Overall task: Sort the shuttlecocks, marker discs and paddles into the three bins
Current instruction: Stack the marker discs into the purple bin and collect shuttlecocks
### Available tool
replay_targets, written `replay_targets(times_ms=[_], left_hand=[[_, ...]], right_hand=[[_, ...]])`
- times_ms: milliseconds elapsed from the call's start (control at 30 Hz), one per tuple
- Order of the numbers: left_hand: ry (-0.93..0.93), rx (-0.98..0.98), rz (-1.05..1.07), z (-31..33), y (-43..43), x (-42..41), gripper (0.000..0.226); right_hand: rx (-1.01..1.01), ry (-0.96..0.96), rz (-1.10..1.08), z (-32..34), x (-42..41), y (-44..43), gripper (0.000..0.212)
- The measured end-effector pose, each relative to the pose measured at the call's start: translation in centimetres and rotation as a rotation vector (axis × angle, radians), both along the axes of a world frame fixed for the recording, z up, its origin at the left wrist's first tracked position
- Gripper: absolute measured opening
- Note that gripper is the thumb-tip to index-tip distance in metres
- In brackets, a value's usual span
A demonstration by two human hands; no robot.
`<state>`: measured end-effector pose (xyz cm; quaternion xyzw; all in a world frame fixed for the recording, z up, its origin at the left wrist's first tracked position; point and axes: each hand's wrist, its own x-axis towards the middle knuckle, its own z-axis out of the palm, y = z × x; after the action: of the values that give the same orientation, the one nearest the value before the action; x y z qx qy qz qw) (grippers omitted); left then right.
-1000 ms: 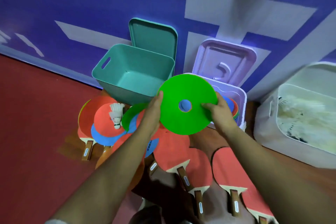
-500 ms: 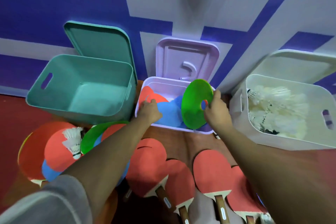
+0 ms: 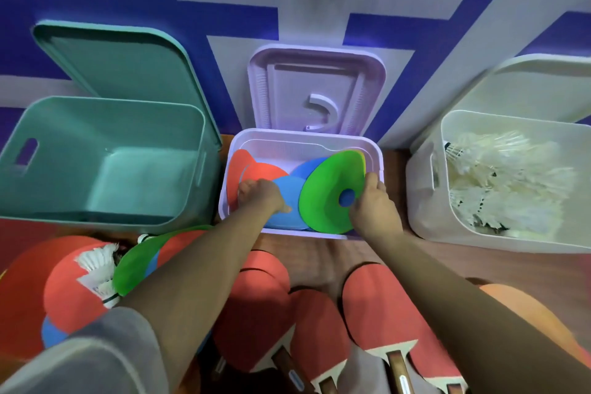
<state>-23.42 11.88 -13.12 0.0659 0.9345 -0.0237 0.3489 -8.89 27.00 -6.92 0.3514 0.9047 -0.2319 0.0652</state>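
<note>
The teal bin (image 3: 105,102) stands open and bare inside, so no paddle is sorted yet. The white bin (image 3: 425,201) on the right is heaped with shuttlecocks (image 3: 499,182). Between them the lilac bin (image 3: 303,134) holds red (image 3: 262,171) and blue (image 3: 287,189) marker discs. On the floor in front lie the red paddles (image 3: 256,307), overlapping one another.

The green marker disc (image 3: 329,189) is inside the lilac bin, tilted, its low edge down among the other discs and its far edge up near the right wall. The right hand (image 3: 374,208) pinches its near rim, thumb on top. The fingers underneath are hidden.

The left hand (image 3: 260,195) rests on the discs at the bin's left, fingers bent down. Whether they grip one I cannot tell.

The likely trouble is the tilt — if the disc is let go as it stands, it may stay propped on edge against the wall instead of lying flat, leaving less room for later discs. The left hand could also drag a disc over the low front rim.

One loose shuttlecock (image 3: 96,269) and another green disc (image 3: 137,262) lie among the paddles at the left — easy to scoop up with a paddle and missort.
</note>
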Motion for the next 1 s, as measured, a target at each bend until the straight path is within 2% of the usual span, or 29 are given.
replay_targets(times_ms=[67, 200, 333, 400, 467, 567, 633, 733, 767, 833, 900, 933, 1000], left_hand=[[-0.033, -0.021, 0.106, 0.1, 0.4, 0.7, 0.114], [-0.064, 0.058, 0.163, 0.3, 1.1, 1.2, 0.104], [-0.097, 0.218, 0.185, 1.1, 0.7, 0.8, 0.099], [-0.03, 0.299, 0.139, 1.8, 0.3, 0.9, 0.081], [0.14, 0.405, 0.049, 3.0, -0.4, 0.6, 0.058], [0.394, 0.447, -0.085, 4.6, -1.9, -0.9, 0.042], [0.422, 0.412, -0.141, 5.0, -2.6, -1.8, 0.041], [0.337, 0.336, -0.212, 4.5, -3.1, -1.8, 0.048], [0.384, 0.304, -0.232, 4.0, -3.4, -1.3, 0.052], [0.605, 0.234, -0.324, 3.3, -3.8, -0.5, 0.056], [0.714, 0.231, -0.493, 3.2, -3.6, 0.1, 0.046], [0.687, 0.283, -0.542, 3.0, -3.5, 0.4, 0.041], [0.472, 0.478, -0.491, 2.2, -3.1, 1.5, 0.04]], right_hand=[[0.016, -0.009, 0.005, -0.2, -0.2, 0.1, 0.032], [0.029, -0.033, 0.017, -0.6, -0.3, 0.6, 0.03], [0.025, -0.029, 0.028, -0.8, -0.4, 0.6, 0.031], [0.016, -0.03, 0.038, -0.5, -0.3, 0.6, 0.033], [0.0, -0.025, 0.028, -0.2, -0.3, 0.6, 0.034], [0.003, 0.01, -0.018, -0.1, -0.3, 0.5, 0.032], [0.001, 0.07, -0.043, -0.1, -0.5, 0.4, 0.034], [-0.022, 0.187, -0.02, 0.4, -0.7, 0.1, 0.046], [-0.027, 0.202, 0.006, 0.5, -0.8, -0.1, 0.05], [-0.036, 0.186, 0.027, 0.7, -0.9, -0.3, 0.057], [-0.029, 0.156, 0.018, 0.4, -1.2, -0.2, 0.065], [-0.012, 0.141, 0.016, 0.2, -1.3, -0.2, 0.067], [0.034, 0.085, 0.042, -0.3, -1.2, 0.1, 0.059]])
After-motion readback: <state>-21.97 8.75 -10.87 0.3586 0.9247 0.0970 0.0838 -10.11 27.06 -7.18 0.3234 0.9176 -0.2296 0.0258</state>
